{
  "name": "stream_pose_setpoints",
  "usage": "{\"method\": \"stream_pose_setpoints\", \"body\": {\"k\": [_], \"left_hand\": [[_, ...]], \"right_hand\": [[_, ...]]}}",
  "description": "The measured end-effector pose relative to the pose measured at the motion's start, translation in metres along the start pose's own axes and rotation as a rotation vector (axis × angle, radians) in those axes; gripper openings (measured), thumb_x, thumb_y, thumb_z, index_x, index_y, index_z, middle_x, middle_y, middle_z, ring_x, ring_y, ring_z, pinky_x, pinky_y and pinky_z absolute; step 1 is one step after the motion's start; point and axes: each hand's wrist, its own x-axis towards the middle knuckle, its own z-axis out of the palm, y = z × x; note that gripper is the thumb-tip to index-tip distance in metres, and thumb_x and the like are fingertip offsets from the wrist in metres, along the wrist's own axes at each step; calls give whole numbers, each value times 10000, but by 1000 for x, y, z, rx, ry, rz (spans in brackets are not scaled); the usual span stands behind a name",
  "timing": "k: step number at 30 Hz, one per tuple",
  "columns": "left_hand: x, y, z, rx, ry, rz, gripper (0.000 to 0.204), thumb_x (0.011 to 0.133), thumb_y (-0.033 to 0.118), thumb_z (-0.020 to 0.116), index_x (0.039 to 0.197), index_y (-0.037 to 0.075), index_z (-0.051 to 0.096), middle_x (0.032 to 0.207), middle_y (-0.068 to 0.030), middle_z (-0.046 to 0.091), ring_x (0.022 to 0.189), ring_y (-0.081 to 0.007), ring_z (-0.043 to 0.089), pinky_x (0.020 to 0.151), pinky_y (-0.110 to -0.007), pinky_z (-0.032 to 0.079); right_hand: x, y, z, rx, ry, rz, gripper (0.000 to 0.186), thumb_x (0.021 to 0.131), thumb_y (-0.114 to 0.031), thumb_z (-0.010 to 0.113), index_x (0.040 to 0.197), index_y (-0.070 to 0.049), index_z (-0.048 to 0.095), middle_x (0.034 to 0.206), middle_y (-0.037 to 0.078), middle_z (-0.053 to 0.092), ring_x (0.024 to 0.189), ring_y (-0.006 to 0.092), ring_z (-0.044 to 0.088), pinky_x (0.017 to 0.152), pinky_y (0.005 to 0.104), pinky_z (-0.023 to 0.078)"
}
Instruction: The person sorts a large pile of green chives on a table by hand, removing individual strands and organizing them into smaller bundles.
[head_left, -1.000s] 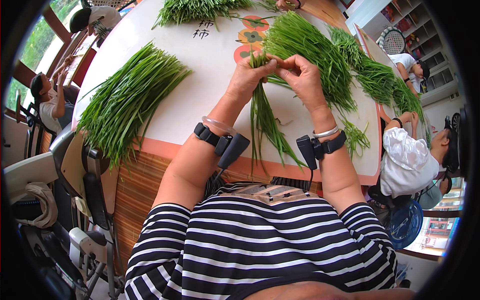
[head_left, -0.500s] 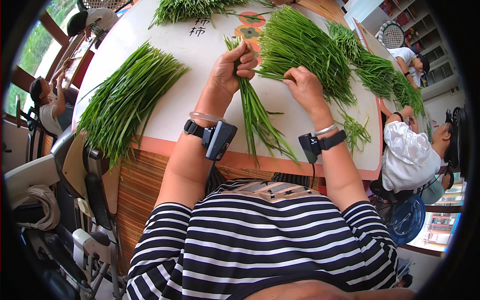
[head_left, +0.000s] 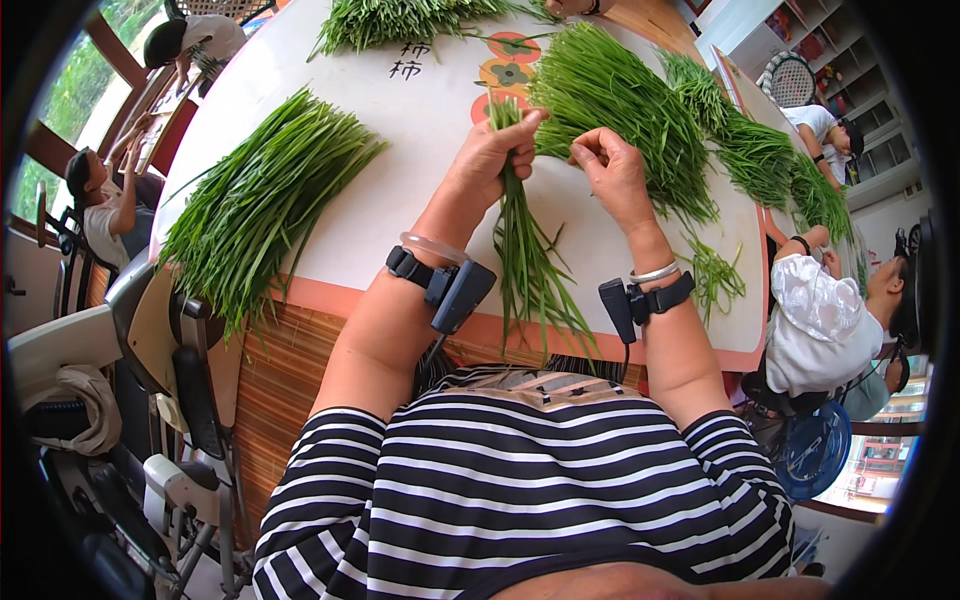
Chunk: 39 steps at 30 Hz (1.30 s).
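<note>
My left hand (head_left: 498, 158) is closed round a small bunch of garlic chives (head_left: 520, 240). Their pale cut ends stick up above the fist, while the green leaves hang toward the table's front edge. To the right, my right hand (head_left: 615, 178) has thumb and fingertips pressed together. Whatever may be in that pinch is too small to make out. Close behind it lies a big pile of garlic chives (head_left: 620, 115). Another large pile (head_left: 270, 195) rests left of my left hand, partly over the table edge.
The white table (head_left: 420, 130) has an orange border and printed round designs. A third chive pile (head_left: 390, 22) lies at the far side. Loose scraps (head_left: 715, 270) sit near the right front. People work at both sides; a folded wheelchair-like frame (head_left: 190, 400) stands left.
My left hand has shifted slightly right and down with the bunch. The strand that stretched between my two hands no longer shows, and my right hand remains pinched near the pile.
</note>
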Motion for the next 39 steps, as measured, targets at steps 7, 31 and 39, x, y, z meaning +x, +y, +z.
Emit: {"method": "stream_pose_setpoints", "body": {"k": [7, 31, 39], "left_hand": [[1, 0, -3, 132, 39, 47, 199, 931, 249, 647, 944, 51, 660, 750, 30, 524, 651, -81, 494, 546, -237, 429], [0, 33, -40, -754, -607, -16, 293, 1046, 238, 406, 952, -12, 526, 694, -8, 366, 549, -78, 326, 407, -182, 357], [14, 17, -43, -297, 35, -99, 225, 974, 248, 580, 823, 95, 514, 605, 57, 352, 476, -47, 298, 400, -170, 291]], "right_hand": [[-7, -9, 4, 114, -115, 18, 81, 863, -38, 665, 916, 20, 647, 790, 64, 687, 696, 128, 637, 645, 256, 507], [-13, 7, -13, -392, -76, -141, 104, 841, -146, 663, 887, -53, 661, 870, 138, 664, 762, 346, 641, 663, 417, 515], [8, 16, 29, -591, 13, -210, 151, 814, -158, 701, 810, -23, 633, 771, 113, 643, 686, 294, 625, 632, 383, 503]]}}
